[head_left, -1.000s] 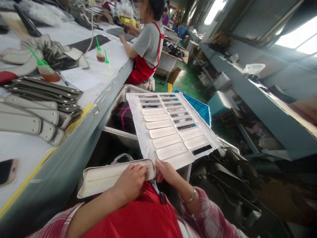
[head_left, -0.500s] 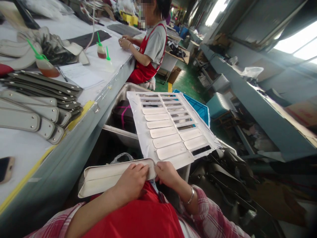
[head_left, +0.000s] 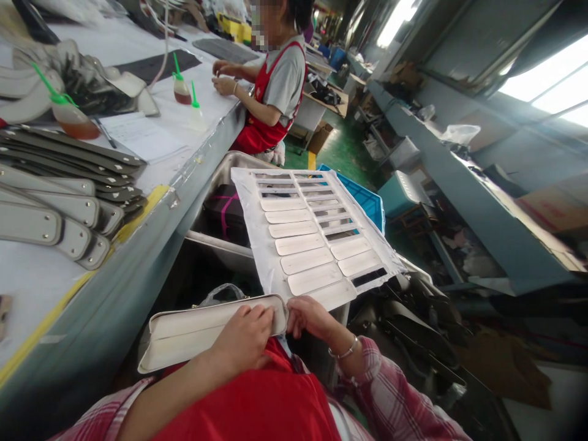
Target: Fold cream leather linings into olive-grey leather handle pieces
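A long cream handbag (head_left: 184, 327) with a dark edge lies across my lap. Behind its upper edge rises a handle (head_left: 223, 289) that looks wrapped in clear plastic. My left hand (head_left: 248, 334) lies over the bag's right half, its fingers bent and gripping the cream panel. At the bag's right end, the curled fingers of my right hand (head_left: 305, 315) pinch the edge; the exact contact is partly hidden. Just beyond both hands is a white slotted sheet (head_left: 271, 275) with several cream rounded strips (head_left: 305, 263) in it and open slots towards its far end.
The worktable (head_left: 151, 245) on the left bears grey strap pieces (head_left: 27, 220), glue bottles (head_left: 71, 116) and paper (head_left: 142, 138). A co-worker in a red apron (head_left: 261, 122) sits at its far side. A metal cart (head_left: 220, 242) and blue crate (head_left: 362, 196) stand ahead; dark bags (head_left: 413, 324) lie to the right.
My right hand's fingers have shifted slightly at the bag's end. The view has moved a little, so the table items sit further left. The co-worker's hands have moved slightly.
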Demonstrator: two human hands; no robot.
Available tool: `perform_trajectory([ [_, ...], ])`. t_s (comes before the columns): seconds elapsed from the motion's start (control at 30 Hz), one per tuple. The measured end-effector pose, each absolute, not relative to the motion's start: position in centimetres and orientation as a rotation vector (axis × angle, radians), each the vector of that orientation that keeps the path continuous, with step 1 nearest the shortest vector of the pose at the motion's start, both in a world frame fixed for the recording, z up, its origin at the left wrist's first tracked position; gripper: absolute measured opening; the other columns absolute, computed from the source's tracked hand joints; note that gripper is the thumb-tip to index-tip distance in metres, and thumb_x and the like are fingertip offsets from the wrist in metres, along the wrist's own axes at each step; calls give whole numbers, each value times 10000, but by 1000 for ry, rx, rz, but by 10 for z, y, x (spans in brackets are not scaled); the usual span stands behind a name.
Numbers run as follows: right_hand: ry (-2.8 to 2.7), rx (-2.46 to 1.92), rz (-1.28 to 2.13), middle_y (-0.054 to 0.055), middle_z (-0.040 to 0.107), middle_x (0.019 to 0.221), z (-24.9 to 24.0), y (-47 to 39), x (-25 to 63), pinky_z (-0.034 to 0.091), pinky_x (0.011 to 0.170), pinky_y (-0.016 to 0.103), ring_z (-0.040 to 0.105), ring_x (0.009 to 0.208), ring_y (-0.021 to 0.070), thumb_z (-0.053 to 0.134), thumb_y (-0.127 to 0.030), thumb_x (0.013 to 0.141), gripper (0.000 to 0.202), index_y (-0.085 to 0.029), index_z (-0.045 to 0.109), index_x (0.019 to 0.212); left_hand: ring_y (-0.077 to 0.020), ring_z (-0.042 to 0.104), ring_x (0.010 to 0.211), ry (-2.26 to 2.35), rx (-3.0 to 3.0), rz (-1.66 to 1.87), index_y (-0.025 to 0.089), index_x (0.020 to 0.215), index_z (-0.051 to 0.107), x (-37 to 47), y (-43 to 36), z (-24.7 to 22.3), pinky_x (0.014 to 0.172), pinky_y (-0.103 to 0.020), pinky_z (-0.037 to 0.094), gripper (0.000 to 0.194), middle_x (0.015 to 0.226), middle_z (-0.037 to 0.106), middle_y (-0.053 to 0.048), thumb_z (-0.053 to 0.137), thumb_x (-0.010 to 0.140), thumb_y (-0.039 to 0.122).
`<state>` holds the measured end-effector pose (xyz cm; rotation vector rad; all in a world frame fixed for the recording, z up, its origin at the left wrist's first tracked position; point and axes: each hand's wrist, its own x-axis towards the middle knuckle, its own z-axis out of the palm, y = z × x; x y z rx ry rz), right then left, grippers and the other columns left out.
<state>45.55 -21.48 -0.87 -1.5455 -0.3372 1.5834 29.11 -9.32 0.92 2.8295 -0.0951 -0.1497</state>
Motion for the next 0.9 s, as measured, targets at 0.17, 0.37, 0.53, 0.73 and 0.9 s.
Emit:
perform_trajectory([
  [0.17,-262,-1307,1601,11,627,533,-20,-222,458,360,325,146,514,335,77,647,-358,668,277,-121,505,670,-300,417,1130,-82,2831,-167,81,1240,489,291,-94,8,878,-399,312,699,1304,480,-145,547,740,565],
  [0.37,-314,-1309,1715,-7,618,547,-23,-218,468,342,328,131,492,343,49,682,-366,682,293,-113,534,681,-274,422,1116,-66,2852,-155,120,1237,498,292,-92,12,887,-389,308,695,1280,507,-110,533,735,598],
  [0.53,-478,-1500,1761,4,626,528,-9,-205,475,322,315,139,446,329,40,672,-378,675,295,-115,545,631,-270,430,1094,-90,2870,-113,129,1198,534,293,-91,8,864,-379,310,660,1257,521,-110,509,747,611],
  [0.73,-748,-1906,1845,1,624,503,11,-178,478,345,316,151,465,333,56,586,-310,702,252,-140,505,535,-276,427,1070,-102,2899,-81,108,1085,602,296,-94,4,811,-385,345,586,1225,512,-138,551,739,578],
  [0.9,-899,-2023,1798,5,613,492,16,-173,473,347,314,156,447,324,56,553,-368,710,271,-149,498,560,-288,463,1059,-71,2803,-98,77,1118,563,291,-96,18,833,-394,378,661,1159,540,-174,538,728,610],
])
